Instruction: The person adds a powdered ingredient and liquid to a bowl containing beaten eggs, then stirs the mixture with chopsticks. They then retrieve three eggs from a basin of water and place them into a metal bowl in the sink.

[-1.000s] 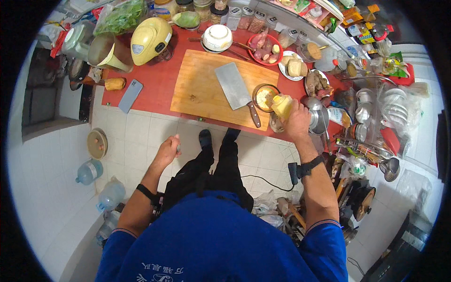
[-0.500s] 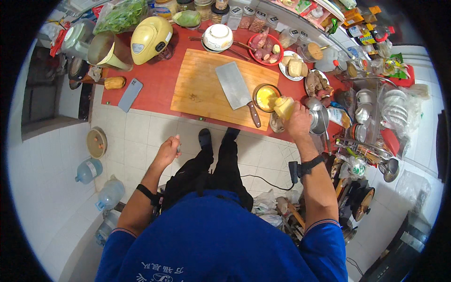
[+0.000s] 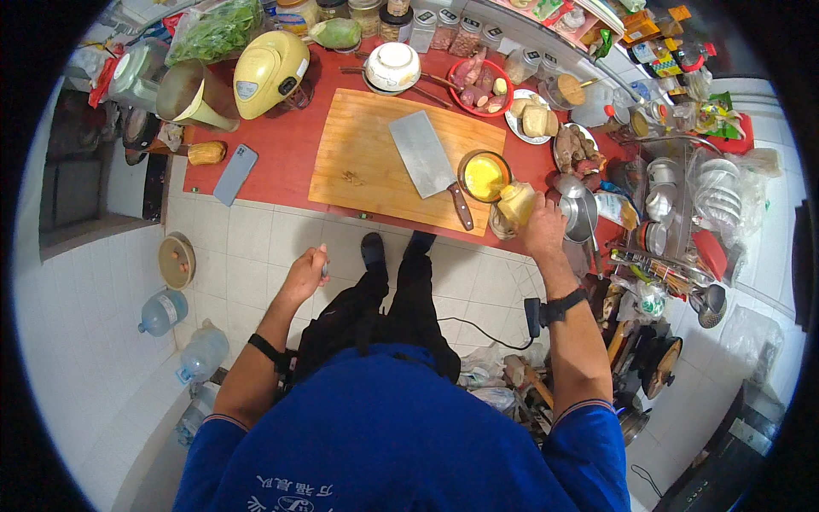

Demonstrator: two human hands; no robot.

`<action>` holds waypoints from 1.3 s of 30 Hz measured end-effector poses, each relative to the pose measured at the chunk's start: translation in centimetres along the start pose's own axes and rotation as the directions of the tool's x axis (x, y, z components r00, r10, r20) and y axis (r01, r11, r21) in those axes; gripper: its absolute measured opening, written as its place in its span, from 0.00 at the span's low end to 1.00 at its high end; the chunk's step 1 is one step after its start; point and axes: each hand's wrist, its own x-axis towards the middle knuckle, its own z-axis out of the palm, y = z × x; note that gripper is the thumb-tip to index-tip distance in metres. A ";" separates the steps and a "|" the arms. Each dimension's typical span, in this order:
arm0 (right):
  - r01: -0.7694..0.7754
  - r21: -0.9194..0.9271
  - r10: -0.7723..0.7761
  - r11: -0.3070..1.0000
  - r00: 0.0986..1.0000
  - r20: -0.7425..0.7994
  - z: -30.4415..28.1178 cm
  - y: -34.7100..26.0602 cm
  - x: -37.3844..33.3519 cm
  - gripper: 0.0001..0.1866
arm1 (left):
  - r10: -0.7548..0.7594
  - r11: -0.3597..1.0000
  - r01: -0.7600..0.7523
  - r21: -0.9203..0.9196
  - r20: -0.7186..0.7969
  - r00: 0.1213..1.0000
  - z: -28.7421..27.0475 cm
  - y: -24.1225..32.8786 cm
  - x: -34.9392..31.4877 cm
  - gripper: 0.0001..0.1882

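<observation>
White printed characters point(image 3: 294, 490) and a round white emblem point(image 3: 296, 505) are located on the blue T-shirt point(image 3: 384, 427), inverted from this viewpoint. Clear storage jars point(image 3: 466, 41) carry dark square labels point(image 3: 471, 28) with pale marks, too small to read. A water bottle point(image 3: 156, 314) bears a pale label point(image 3: 171, 308), illegible.

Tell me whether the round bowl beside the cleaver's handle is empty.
Not empty: the bowl shows bright yellow contents inside. How deep they reach cannot be told from above.
</observation>
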 end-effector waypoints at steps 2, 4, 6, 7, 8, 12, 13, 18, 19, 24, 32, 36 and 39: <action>0.010 0.013 -0.010 1.000 1.000 -0.014 -0.4 0.0 -0.1 0.46 | 0.003 1.000 -0.004 -0.008 -0.003 1.000 0.1 0.1 0.0 0.35; 0.010 0.022 -0.010 1.000 1.000 -0.016 -0.8 -0.1 -0.1 0.46 | 0.003 1.000 -0.003 0.016 -0.007 1.000 0.2 0.2 0.1 0.35; 0.011 0.056 -0.007 0.998 0.997 -0.078 -1.0 -0.2 0.0 0.45 | 0.013 1.000 -0.013 -0.003 -0.001 1.000 0.3 0.3 0.1 0.35; 0.010 0.077 -0.002 0.997 0.995 -0.100 -1.0 -0.3 0.1 0.45 | 0.009 1.000 -0.009 0.012 -0.010 1.000 0.3 0.3 0.0 0.35; 0.011 0.071 -0.005 0.997 0.997 -0.077 -1.0 -0.4 0.2 0.45 | 0.020 1.000 -0.020 0.005 -0.006 1.000 0.2 0.2 -0.1 0.35; -0.026 0.032 0.026 0.999 1.000 0.017 -0.5 -1.0 0.4 0.44 | 0.009 1.000 -0.009 0.028 -0.016 1.000 0.0 0.2 -0.4 0.35; -0.035 0.013 0.034 0.999 0.999 0.030 -0.4 -1.1 0.5 0.43 | 0.010 0.999 -0.008 0.044 -0.030 0.999 -0.1 0.2 -0.5 0.36; -0.021 0.045 0.021 0.999 1.000 -0.001 -0.7 -0.8 0.2 0.44 | 0.006 1.000 -0.005 0.024 -0.010 1.000 0.0 0.2 -0.5 0.37; -0.022 0.052 0.022 0.998 1.000 -0.004 -0.9 -0.7 0.1 0.44 | -0.008 0.999 0.009 0.039 -0.013 1.000 0.1 0.2 -0.5 0.37; 0.005 0.103 0.006 0.995 0.994 -0.106 -1.5 -0.2 -0.1 0.42 | 0.026 0.999 -0.026 0.028 0.016 1.000 0.5 0.2 0.0 0.36; -0.021 0.058 0.022 0.998 1.000 -0.008 -0.2 -0.5 -1.0 0.41 | 0.031 0.999 -0.032 0.040 0.013 0.999 0.2 0.8 -0.5 0.34; -0.031 0.099 0.034 0.995 0.999 -0.028 -0.4 -0.1 -1.4 0.42 | 0.040 0.999 -0.040 0.036 0.017 0.999 0.4 0.7 -0.5 0.34; -0.017 0.116 0.023 0.993 0.999 -0.045 -0.8 0.2 -1.7 0.43 | 0.034 0.999 -0.035 0.028 0.023 0.999 0.8 0.7 -0.3 0.34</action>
